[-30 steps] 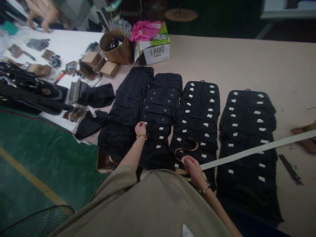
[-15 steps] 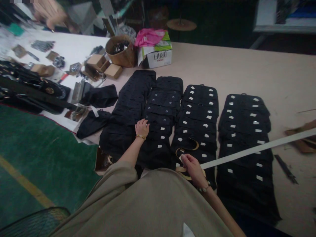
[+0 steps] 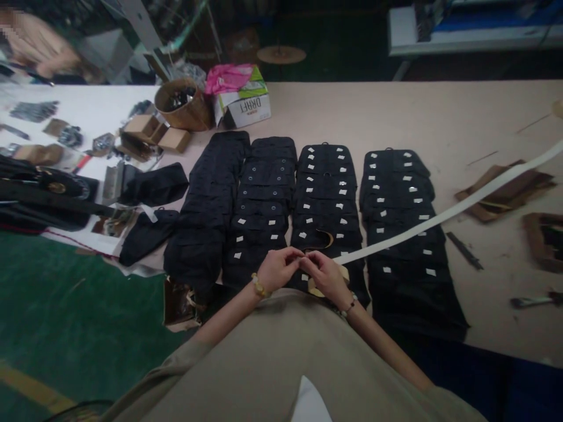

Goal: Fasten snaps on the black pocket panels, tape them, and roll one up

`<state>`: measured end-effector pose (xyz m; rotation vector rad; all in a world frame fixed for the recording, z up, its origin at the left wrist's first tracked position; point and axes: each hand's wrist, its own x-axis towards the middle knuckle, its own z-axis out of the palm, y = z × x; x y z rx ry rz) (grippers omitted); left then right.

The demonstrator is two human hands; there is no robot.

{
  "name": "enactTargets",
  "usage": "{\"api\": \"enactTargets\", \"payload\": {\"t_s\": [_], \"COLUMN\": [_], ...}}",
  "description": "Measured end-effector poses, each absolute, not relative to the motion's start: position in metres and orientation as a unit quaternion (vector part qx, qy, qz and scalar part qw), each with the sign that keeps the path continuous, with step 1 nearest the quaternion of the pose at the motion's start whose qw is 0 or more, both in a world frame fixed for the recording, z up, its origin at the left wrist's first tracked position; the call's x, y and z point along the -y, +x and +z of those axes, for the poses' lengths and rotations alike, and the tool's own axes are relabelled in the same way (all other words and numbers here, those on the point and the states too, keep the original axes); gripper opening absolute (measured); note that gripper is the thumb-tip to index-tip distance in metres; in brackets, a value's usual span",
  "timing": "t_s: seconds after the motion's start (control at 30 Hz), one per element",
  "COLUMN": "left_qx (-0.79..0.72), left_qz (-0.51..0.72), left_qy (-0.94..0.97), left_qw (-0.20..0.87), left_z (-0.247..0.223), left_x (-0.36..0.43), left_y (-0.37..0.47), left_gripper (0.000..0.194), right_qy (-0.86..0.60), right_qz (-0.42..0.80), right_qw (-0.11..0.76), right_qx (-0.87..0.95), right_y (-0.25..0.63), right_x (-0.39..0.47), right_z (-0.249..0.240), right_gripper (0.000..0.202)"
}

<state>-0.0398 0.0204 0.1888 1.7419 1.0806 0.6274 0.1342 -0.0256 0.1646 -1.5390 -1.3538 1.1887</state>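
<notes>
My left hand [image 3: 278, 269] and my right hand [image 3: 324, 275] meet fingertip to fingertip over the black fabric pieces, both pinched; what lies between the fingertips is too small to make out. A long white strip [image 3: 396, 237] runs from beside my right hand up to the right edge. Below that hand sits a yellowish tape roll [image 3: 343, 280], partly hidden, and a curled dark strip with a tan edge [image 3: 326, 239] lies just above. Four rows of overlapping black pieces [image 3: 324, 158] cover the table, three of them bearing small white patches.
A round bin [image 3: 189, 108] and a DRAFT box [image 3: 246, 110] with pink cloth stand at the back. Small cartons [image 3: 143, 128] and metal parts lie left. To the right are flattened cardboard [image 3: 501, 187] and a dark bar [image 3: 464, 250]. Another person's arm [image 3: 48, 50] shows top left.
My left hand has left the second row and moved right to meet my right hand, its fingers now closed. The view has shifted to the right.
</notes>
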Motion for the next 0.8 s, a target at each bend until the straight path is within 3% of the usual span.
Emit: {"api": "enactTargets", "payload": {"t_s": [0.13,0.23,0.37,0.5,0.6,0.7,0.8], "left_qx": [-0.447,-0.438,-0.456,-0.437,-0.392,-0.371,-0.390], "left_qz": [0.216,0.186,0.180,0.238,0.305,0.361,0.400], "left_qy": [0.755,0.770,0.792,0.845,0.858,0.843,0.785], "left_qw": [0.428,0.425,0.363,0.192,0.127,0.147,0.266], "left_z": [0.196,0.198,0.198,0.194,0.190,0.188,0.187], "left_x": [-0.016,-0.010,0.002,0.015,0.023,0.026,0.024], "left_y": [-0.045,-0.044,-0.039,-0.035,-0.034,-0.034,-0.031], "left_gripper": [0.015,0.025,0.015,0.017,0.020,0.013,0.007], "right_qy": [-0.588,-0.579,-0.585,-0.550,-0.497,-0.497,-0.533], "right_qz": [0.432,0.418,0.428,0.589,0.687,0.677,0.636], "right_qw": [0.341,0.345,0.358,0.430,0.462,0.490,0.497], "right_qx": [0.593,0.609,0.589,0.407,0.261,0.236,0.255], "right_y": [0.138,0.139,0.139,0.134,0.128,0.128,0.133], "right_x": [0.034,0.037,0.040,0.042,0.042,0.040,0.037], "right_z": [0.176,0.180,0.176,0.170,0.169,0.168,0.167], "right_gripper": [0.027,0.023,0.027,0.043,0.051,0.054,0.056]}}
